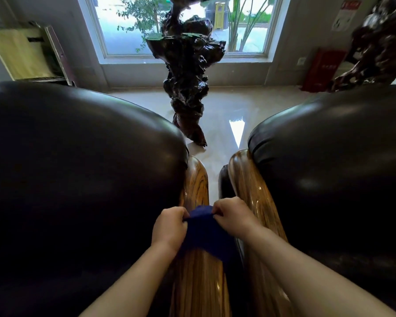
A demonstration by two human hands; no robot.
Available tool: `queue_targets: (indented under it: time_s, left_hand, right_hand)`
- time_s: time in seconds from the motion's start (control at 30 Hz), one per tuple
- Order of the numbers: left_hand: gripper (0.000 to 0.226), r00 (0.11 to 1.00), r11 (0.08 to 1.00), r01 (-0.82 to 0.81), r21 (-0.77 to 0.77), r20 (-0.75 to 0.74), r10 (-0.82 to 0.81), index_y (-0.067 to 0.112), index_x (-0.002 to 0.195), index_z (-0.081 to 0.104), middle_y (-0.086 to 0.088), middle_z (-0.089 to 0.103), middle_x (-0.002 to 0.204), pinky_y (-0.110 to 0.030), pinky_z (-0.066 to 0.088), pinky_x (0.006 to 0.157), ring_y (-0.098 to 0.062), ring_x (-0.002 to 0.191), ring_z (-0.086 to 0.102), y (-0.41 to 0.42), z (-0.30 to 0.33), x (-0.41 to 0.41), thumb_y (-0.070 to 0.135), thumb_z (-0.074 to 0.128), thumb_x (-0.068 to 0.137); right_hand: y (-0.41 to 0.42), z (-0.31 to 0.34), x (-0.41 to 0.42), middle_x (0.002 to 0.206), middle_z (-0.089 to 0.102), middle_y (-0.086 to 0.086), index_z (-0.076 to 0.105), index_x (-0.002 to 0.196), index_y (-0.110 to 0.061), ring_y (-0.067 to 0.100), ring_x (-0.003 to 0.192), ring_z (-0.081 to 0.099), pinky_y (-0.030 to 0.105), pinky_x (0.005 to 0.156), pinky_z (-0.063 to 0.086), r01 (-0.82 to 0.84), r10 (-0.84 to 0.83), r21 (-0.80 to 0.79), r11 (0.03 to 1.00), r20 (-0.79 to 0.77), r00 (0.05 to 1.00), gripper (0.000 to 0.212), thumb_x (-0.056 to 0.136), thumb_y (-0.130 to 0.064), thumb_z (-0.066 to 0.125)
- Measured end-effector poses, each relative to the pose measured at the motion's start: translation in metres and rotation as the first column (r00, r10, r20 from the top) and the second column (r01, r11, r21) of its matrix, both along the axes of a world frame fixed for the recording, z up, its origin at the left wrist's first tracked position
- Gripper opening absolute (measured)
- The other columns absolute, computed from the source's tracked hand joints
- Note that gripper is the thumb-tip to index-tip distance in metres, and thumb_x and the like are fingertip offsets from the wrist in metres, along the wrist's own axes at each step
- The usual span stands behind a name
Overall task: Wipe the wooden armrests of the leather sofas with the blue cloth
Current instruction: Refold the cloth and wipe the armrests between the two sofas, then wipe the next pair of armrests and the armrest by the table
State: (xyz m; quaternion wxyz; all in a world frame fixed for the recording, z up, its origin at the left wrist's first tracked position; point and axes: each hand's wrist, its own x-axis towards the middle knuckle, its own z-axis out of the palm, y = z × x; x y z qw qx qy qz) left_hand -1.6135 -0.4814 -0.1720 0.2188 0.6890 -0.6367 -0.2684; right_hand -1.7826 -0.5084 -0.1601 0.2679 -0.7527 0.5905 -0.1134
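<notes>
Two black leather sofas stand side by side, the left sofa (78, 168) and the right sofa (329, 168). Their glossy striped wooden armrests run toward me with a narrow gap between them: the left armrest (198, 186) and the right armrest (249, 186). A dark blue cloth (206, 234) is draped over the left armrest. My left hand (169, 227) pinches the cloth's upper left edge. My right hand (232, 216) pinches its upper right edge. Both hands hold the cloth stretched between them above the wood.
A tall dark gnarled root-wood sculpture (188, 76) stands on the shiny floor (222, 115) beyond the armrests, before a large window (128, 26). A second root piece (375, 46) and a red cabinet (322, 69) are at the right. A framed board (25, 56) leans at the left.
</notes>
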Motion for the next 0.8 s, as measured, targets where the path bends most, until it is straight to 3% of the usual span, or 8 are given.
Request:
queue_targets:
  time_s: [0.27,0.4,0.67,0.73,0.8]
  left_hand:
    - [0.016,0.993,0.996,0.086,-0.024,0.088,-0.084,0.024,0.079,0.073,0.005,0.073,0.083,-0.038,0.057,0.073,-0.013,0.077,0.066,0.028,0.141,-0.003,0.011,0.063,0.075]
    - [0.017,0.993,0.991,0.101,-0.089,0.072,-0.095,0.022,0.077,0.074,0.002,0.074,0.080,-0.035,0.055,0.077,-0.014,0.077,0.067,0.051,0.221,-0.012,0.011,0.063,0.068]
    - [0.017,0.980,0.958,0.197,-0.208,0.041,-0.192,0.013,0.082,0.075,-0.003,0.074,0.086,-0.020,0.045,0.074,-0.011,0.077,0.064,0.122,0.356,-0.034,0.006,0.066,0.070]
    - [0.016,0.977,0.946,0.212,-0.247,0.043,-0.208,0.012,0.082,0.075,-0.004,0.074,0.083,-0.017,0.043,0.072,-0.009,0.074,0.062,0.146,0.383,-0.041,0.006,0.068,0.070]
    - [0.015,0.971,0.926,0.238,-0.293,0.050,-0.233,0.012,0.082,0.075,-0.002,0.073,0.079,-0.008,0.040,0.066,-0.005,0.069,0.060,0.172,0.406,-0.049,0.007,0.069,0.070]
  right_hand:
    - [0.034,0.133,-0.023,0.088,0.070,-0.001,0.070,0.085,-0.019,0.016,0.082,0.063,0.036,0.076,0.054,-0.038,0.032,-0.079,0.996,-0.066,0.997,0.010,0.080,-0.021,0.061]
    - [0.060,0.216,-0.038,0.086,0.072,0.004,0.072,0.083,-0.013,0.018,0.081,0.064,0.038,0.080,0.053,-0.045,0.046,-0.163,0.986,0.001,0.999,0.012,0.078,-0.014,0.062]
    - [0.137,0.355,-0.068,0.080,0.072,0.005,0.073,0.078,-0.012,0.013,0.072,0.062,0.022,0.067,0.047,-0.058,0.054,-0.294,0.954,-0.021,0.998,0.008,0.075,-0.011,0.066]
    - [0.164,0.382,-0.078,0.078,0.072,0.003,0.074,0.079,-0.012,0.011,0.069,0.060,0.010,0.058,0.040,-0.051,0.037,-0.335,0.941,-0.047,0.998,0.009,0.074,-0.011,0.066]
    - [0.195,0.406,-0.090,0.076,0.071,0.002,0.074,0.079,-0.011,0.008,0.067,0.058,0.009,0.052,0.036,-0.037,0.016,-0.372,0.928,-0.058,0.998,0.009,0.074,-0.010,0.066]
